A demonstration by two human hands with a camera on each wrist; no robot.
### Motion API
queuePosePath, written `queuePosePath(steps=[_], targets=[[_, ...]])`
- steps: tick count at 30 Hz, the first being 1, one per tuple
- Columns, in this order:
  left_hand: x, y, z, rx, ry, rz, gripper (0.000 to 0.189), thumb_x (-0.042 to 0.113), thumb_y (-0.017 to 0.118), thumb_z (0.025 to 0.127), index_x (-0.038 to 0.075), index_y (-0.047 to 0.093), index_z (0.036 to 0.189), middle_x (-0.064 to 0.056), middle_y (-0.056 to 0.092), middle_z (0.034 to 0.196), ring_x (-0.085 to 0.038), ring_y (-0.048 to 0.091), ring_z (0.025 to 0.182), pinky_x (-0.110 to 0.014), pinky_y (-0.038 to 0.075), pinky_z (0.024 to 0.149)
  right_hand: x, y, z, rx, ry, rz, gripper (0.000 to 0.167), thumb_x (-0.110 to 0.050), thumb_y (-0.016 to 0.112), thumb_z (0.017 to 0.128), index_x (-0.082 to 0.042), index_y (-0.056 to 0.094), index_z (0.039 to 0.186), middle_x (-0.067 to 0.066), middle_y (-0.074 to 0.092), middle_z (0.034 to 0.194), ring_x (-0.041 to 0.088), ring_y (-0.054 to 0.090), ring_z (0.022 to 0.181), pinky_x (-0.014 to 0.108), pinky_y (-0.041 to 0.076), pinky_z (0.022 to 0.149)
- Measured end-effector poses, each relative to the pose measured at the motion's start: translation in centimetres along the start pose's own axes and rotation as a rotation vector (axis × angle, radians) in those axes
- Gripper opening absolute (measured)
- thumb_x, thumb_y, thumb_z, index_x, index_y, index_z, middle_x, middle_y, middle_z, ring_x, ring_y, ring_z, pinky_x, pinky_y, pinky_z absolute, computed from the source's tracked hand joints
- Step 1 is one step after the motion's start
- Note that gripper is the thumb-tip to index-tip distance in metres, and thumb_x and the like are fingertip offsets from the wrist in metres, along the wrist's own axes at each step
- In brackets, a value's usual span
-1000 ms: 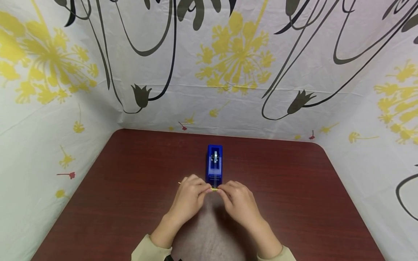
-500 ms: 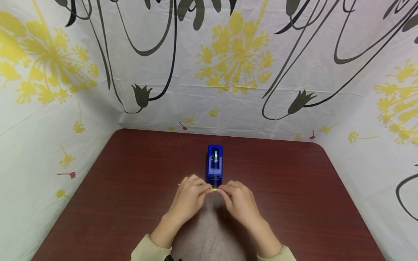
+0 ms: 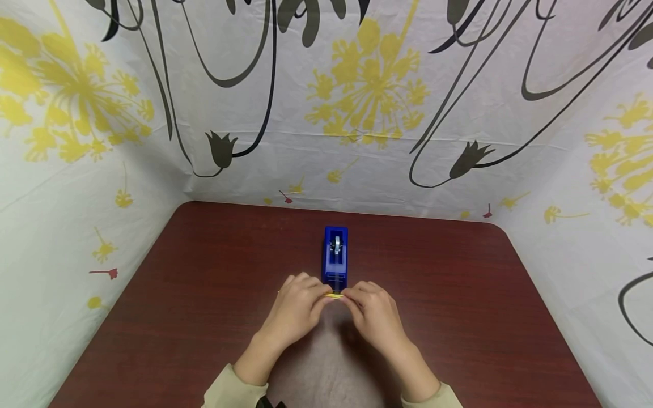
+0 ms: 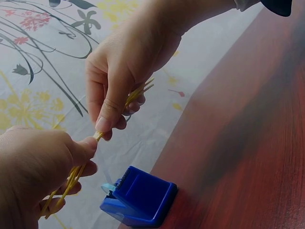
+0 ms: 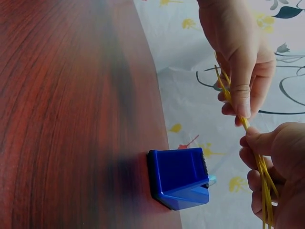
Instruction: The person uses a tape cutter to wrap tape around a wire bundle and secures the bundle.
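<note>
Both hands hold one bundle of thin yellow strands (image 3: 334,295) level between them, just in front of a blue tape dispenser (image 3: 335,260). The left hand (image 3: 296,303) pinches the bundle with thumb and fingers; the right hand (image 3: 374,314) does the same beside it, a short stretch showing between. In the left wrist view, strands (image 4: 71,179) run on beneath the near left hand (image 4: 38,157), and loose ends stick out behind the right hand (image 4: 128,71). Clear tape (image 4: 107,187) juts from the dispenser's cutter. In the right wrist view, several strands (image 5: 264,179) spread below the right thumb.
The dark red table (image 3: 229,255) has rounded far corners. A white cloth (image 3: 285,113) with yellow flowers and grey stems hangs behind it and along both sides.
Both hands stay almost still. Slightly more of the yellow bundle shows between the fingertips, and less of the strand end sticks out past the left hand.
</note>
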State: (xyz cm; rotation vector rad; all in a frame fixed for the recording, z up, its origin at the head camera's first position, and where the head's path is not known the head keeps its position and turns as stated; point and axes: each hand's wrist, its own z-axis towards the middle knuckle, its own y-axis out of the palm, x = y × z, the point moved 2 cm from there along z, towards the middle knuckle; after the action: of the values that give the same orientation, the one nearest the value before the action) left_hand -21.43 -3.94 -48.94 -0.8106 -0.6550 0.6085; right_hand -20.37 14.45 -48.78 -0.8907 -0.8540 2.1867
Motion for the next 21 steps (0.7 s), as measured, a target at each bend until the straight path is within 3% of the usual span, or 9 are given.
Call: queuePosePath(steps=[10, 21], targets=[[-0.01, 0.12, -0.03, -0.072, -0.031, -0.012, 0.016, 0.025, 0.073, 0.095, 0.013, 0.079, 0.103, 0.006, 0.070, 0.095, -0.012, 0.063, 0.085, -0.032, 0.048, 0.077, 0.15, 0.13, -0.01, 0.006, -0.024, 0.006, 0.010, -0.007, 0.086, 0.080, -0.011, 0.080, 0.087, -0.007, 0.067, 0.077, 0.007, 0.057, 0.068, 0.026, 0.050, 0.059], [0.00, 0.32, -0.11, 0.052, 0.011, 0.010, 0.008, 0.017, 0.079, 0.088, 0.014, 0.082, 0.095, 0.006, 0.071, 0.083, -0.012, 0.061, 0.074, -0.030, 0.045, 0.067, 0.02, 0.10, -0.02, 0.007, -0.034, 0.021, 0.006, -0.010, 0.083, 0.084, -0.011, 0.080, 0.089, -0.006, 0.067, 0.078, 0.006, 0.055, 0.067, 0.024, 0.049, 0.058]])
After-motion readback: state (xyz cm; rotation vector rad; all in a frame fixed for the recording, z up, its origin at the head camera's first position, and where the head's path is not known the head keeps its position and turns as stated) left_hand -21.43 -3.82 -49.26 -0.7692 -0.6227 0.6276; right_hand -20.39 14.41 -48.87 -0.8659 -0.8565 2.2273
